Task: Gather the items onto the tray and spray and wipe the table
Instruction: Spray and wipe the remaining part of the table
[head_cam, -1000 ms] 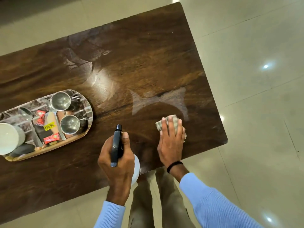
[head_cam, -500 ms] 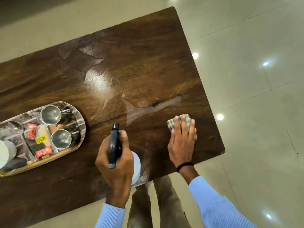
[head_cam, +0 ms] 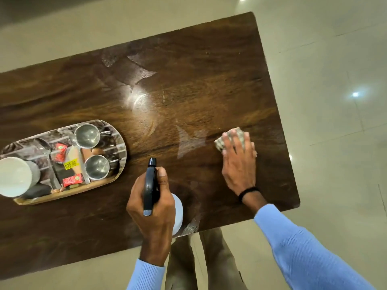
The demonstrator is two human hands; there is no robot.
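- Wiping is the step in hand, judging by the head view. The items already sit on the tray (head_cam: 62,195), and the right hand (head_cam: 238,164) lies flat, fingers straight and close together. It presses a folded cloth (head_cam: 237,132) onto the table (head_cam: 209,70) near its right end.
- The left hand (head_cam: 152,206) is curled round the spray bottle (head_cam: 150,185), thumb laid beside its black head and nozzle pointing away from the person. The bottle is near the table's near edge, between tray and cloth.
- The next move, as I judge it, calls for steady downward pressure and a sweep of the cloth through the wet streaks (head_cam: 188,143) just left of it. After that come the pale smears farther toward the middle.
- Table: dark wood with bold grain and rounded corners, glossy enough to mirror a ceiling light.
- Cloth: small, grey-beige and speckled or checked, soft and bunched under the fingers.
- Spray bottle: a matte black plastic head over a white rounded body, mostly hidden by the hand.
- Tray: oval, with a mirror-like base and a pale wooden rim, lying at the table's left. It holds two shiny steel cups (head_cam: 87,136), a white cup (head_cam: 14,176) at its left end, red sachets (head_cam: 72,180) and a spoon (head_cam: 44,144).
- A black wristband (head_cam: 248,191) circles the right wrist above a ribbed light-blue sleeve (head_cam: 303,248). The floor (head_cam: 335,59) is glossy beige tile.
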